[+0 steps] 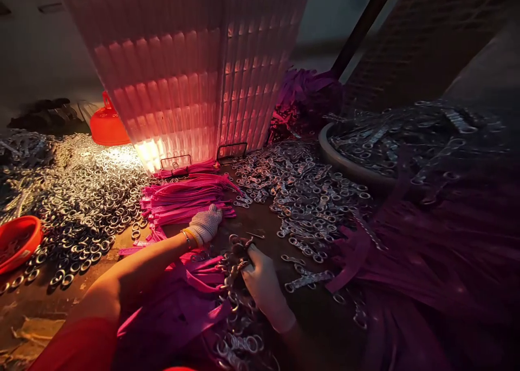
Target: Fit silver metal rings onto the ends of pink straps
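Gloved left hand (206,223) is resting, fingers curled, on the pink strap stack (184,200). Right hand (262,281), w/ fingers clamped, is gripping a metal ring bunch (234,257) above the lap, ring pile (303,197) nearby.

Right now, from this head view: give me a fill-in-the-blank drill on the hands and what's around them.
1. Both hands wear white ____.
2. The left hand rests on the stack of ____ straps.
3. The right hand holds a cluster of metal ____.
4. The shallow bowl at the far left is ____.

Missing words: gloves; pink; rings; red
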`<move>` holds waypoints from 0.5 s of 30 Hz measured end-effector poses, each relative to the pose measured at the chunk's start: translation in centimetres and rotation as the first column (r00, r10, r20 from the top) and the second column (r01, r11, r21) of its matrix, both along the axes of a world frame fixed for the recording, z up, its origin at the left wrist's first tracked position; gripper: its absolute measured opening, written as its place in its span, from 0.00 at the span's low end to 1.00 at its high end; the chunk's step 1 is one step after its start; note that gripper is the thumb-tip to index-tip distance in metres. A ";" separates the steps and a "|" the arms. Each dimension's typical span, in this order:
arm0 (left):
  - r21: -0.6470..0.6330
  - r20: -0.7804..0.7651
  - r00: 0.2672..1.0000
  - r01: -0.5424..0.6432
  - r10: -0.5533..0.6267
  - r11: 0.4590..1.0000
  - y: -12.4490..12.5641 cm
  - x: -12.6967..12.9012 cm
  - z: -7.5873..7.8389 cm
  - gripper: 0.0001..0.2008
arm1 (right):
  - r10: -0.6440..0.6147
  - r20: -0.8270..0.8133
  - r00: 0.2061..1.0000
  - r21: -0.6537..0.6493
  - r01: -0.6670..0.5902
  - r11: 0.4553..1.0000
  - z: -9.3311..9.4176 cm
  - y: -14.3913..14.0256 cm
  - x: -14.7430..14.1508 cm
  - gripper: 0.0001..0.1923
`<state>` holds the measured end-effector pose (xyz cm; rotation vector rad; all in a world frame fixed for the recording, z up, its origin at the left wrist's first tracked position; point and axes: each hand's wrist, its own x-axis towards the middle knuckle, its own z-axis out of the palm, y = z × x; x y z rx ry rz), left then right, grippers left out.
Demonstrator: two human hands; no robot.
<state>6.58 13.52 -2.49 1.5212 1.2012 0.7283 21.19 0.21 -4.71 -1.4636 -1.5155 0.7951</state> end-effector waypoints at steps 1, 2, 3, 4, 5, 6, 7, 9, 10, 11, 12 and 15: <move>0.034 -0.033 0.999 0.002 0.000 0.999 -0.1 0.0 0.2 0.13 | -0.014 -0.024 1.000 0.000 0.014 1.000 -0.1 0.1 0.2 0.14; 0.076 -0.065 0.998 0.006 -0.001 0.997 -0.3 -0.2 0.7 0.13 | -0.028 -0.071 0.997 -0.012 0.027 1.000 0.1 0.2 0.4 0.13; 0.119 -0.086 0.996 0.011 0.000 0.993 -0.5 -0.5 1.4 0.12 | -0.032 -0.138 0.990 -0.045 0.026 0.999 0.4 0.3 0.6 0.14; 0.159 -0.100 0.995 0.013 0.003 0.987 -0.9 -0.9 2.5 0.10 | -0.029 -0.217 0.976 -0.090 0.010 0.996 0.9 0.4 0.7 0.15; 0.210 -0.107 0.994 0.017 0.005 0.978 -1.4 -1.3 3.8 0.08 | -0.008 -0.295 0.955 -0.132 -0.032 0.991 1.5 0.4 0.7 0.17; 0.264 -0.105 0.994 0.021 0.007 0.964 -2.2 -1.8 5.2 0.05 | 0.031 -0.356 0.934 -0.153 -0.092 0.984 2.2 0.4 0.5 0.20; 0.322 -0.095 0.995 0.024 0.007 0.946 -3.3 -2.2 6.8 0.04 | 0.083 -0.392 0.916 -0.146 -0.150 0.978 2.9 0.3 0.2 0.23; 0.490 -0.068 0.997 0.072 -0.045 0.869 -6.3 -2.9 9.5 0.09 | 0.182 -0.395 0.901 -0.063 -0.224 0.973 4.2 0.0 -0.8 0.25; 0.515 -0.052 0.994 0.107 -0.093 0.851 -8.0 -3.3 10.6 0.10 | 0.216 -0.377 0.901 -0.017 -0.239 0.971 4.7 -0.3 -1.4 0.23; 0.517 -0.016 0.989 0.136 -0.149 0.845 -9.8 -3.8 11.2 0.11 | 0.234 -0.360 0.903 0.017 -0.244 0.970 5.2 -0.6 -1.9 0.21; 0.508 0.038 0.982 0.142 -0.187 0.850 -11.5 -4.3 11.5 0.11 | 0.234 -0.349 0.908 0.041 -0.234 0.971 5.5 -1.0 -2.4 0.19; 0.247 0.265 0.960 0.022 -0.089 0.969 -15.3 -6.5 10.3 0.13 | 0.208 -0.344 0.916 0.110 -0.180 0.977 6.6 -2.4 -3.0 0.20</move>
